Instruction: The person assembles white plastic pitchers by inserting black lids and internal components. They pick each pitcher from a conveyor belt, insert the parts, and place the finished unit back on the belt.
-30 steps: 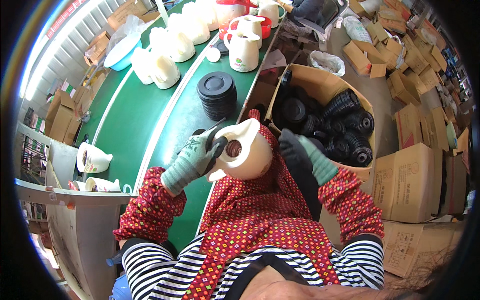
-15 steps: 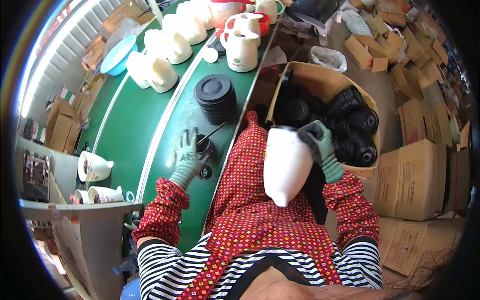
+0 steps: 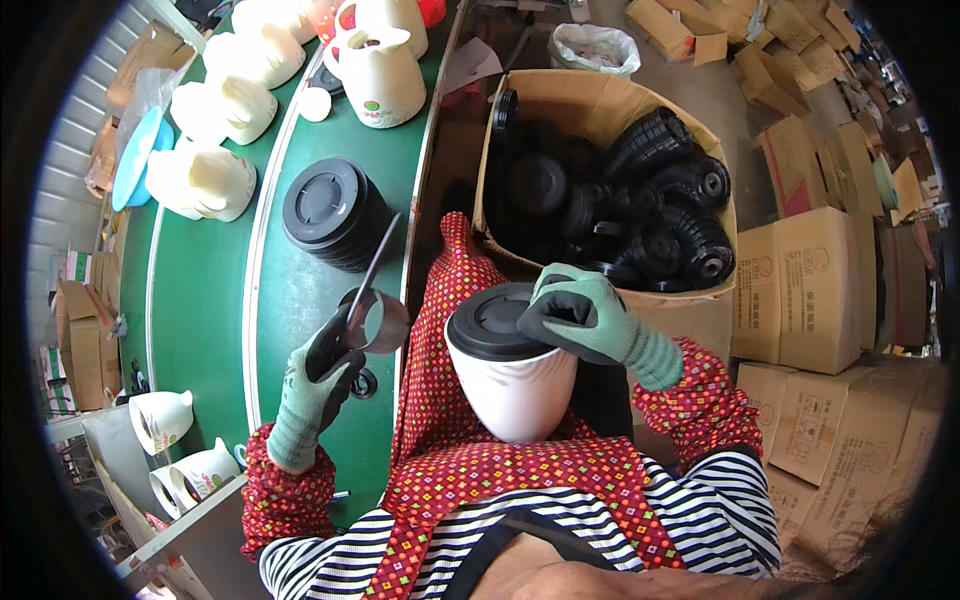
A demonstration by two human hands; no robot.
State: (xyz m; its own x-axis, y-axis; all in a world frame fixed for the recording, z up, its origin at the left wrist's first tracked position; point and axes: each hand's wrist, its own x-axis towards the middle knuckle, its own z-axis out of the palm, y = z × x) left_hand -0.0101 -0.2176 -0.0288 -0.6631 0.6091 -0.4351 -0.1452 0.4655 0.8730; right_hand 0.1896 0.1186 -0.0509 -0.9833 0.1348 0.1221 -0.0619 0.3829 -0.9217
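Note:
My left hand is closed round a small dark cup with a thin stick leaning out of it, over the edge of the green belt. A white jug body stands upside down in my lap, narrow end down. A round black base cap covers its wide upper end. My right hand is closed with curled fingers at the cap's right edge; the fingertips are partly hidden. Both hands wear green gloves with dark palms.
On the green belt stand a stack of black caps and several white jugs. A cardboard box of black caps is ahead on the right. More cartons stack at the right.
My left hand has gone from open beside the cup to holding it up off the belt. The jug has tipped, and its black cap now faces up.

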